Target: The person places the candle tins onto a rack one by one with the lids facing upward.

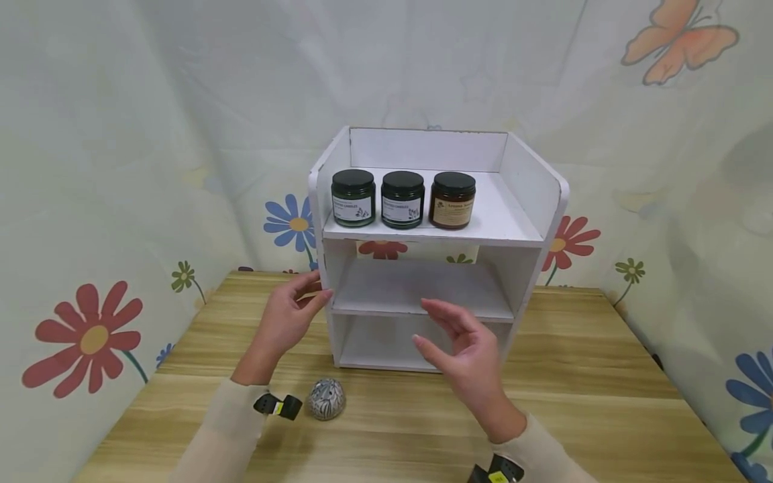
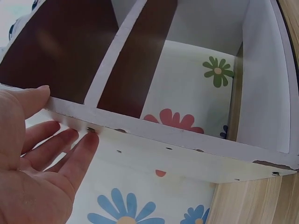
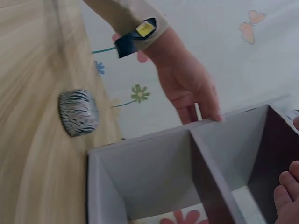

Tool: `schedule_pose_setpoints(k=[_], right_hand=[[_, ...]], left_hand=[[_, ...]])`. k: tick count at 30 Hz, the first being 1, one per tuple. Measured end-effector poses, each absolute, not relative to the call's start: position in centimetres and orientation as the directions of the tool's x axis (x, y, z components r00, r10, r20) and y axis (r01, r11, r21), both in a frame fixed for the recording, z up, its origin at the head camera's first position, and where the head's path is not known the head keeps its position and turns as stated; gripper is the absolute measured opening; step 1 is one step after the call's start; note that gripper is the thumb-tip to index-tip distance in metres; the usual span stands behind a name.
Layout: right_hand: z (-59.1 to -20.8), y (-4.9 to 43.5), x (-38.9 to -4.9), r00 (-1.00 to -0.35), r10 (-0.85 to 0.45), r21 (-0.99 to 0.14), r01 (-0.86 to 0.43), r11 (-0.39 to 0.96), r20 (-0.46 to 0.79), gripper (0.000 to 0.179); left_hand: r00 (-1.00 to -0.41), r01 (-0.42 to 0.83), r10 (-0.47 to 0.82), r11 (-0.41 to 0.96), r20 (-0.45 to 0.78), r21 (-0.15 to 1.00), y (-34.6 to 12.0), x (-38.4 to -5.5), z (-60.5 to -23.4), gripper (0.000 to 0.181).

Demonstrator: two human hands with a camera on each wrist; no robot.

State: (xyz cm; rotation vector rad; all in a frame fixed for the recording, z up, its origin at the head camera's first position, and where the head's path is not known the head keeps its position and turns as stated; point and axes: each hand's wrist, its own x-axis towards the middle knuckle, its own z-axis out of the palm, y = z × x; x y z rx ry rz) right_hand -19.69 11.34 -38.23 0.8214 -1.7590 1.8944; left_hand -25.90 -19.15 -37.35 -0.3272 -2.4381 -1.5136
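A white shelf (image 1: 423,315) with an open top and two lower compartments stands on the table. My left hand (image 1: 290,312) holds the left side panel (image 2: 154,135) at about the middle level, thumb on its front edge and fingers along its outer face. My right hand (image 1: 465,349) is in the air before the lower compartments, thumb and fingers apart, nothing between them. On top, along the front, sit two green jars (image 1: 353,198) (image 1: 402,200) with black lids and white labels, then a brown jar (image 1: 453,200) with a tan label.
A rounded zebra-striped object (image 1: 326,399) lies on the wooden table (image 1: 386,436), in front of the shelf's left corner and near my left wrist. Behind and beside the table hangs a pale cloth (image 1: 181,100) printed with flowers and a butterfly.
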Motion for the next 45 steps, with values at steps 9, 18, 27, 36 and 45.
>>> schedule_pose_setpoints(k=[9,18,27,36,45], right_hand=[[-41.0,10.1,-19.5,-0.777,-0.137,-0.789,-0.602,-0.119,0.614,0.051],[-43.9,8.7,-19.5,-0.829,-0.221,-0.857,-0.504,-0.104,0.514,0.049],[-46.6,7.0,-19.6,-0.855,-0.32,-0.909,-0.413,-0.057,0.408,0.046],[-48.0,5.1,-20.0,-0.866,-0.407,-0.954,-0.292,-0.063,0.292,0.048],[-48.8,3.2,-20.1,-0.86,-0.463,-0.971,-0.24,-0.002,0.214,0.05]], left_hand=[[-0.94,0.328,0.061,0.429,0.336,0.841,-19.1,-25.7,-37.2,0.055],[-0.938,0.339,0.077,0.41,0.339,0.847,-19.1,-25.9,-37.2,0.057],[-0.937,0.341,0.081,0.429,0.34,0.837,-19.2,-26.1,-37.4,0.059],[-0.931,0.355,0.077,0.424,0.357,0.834,-19.0,-26.2,-37.3,0.06],[-0.927,0.365,0.076,0.418,0.368,0.832,-19.0,-26.3,-37.4,0.06]])
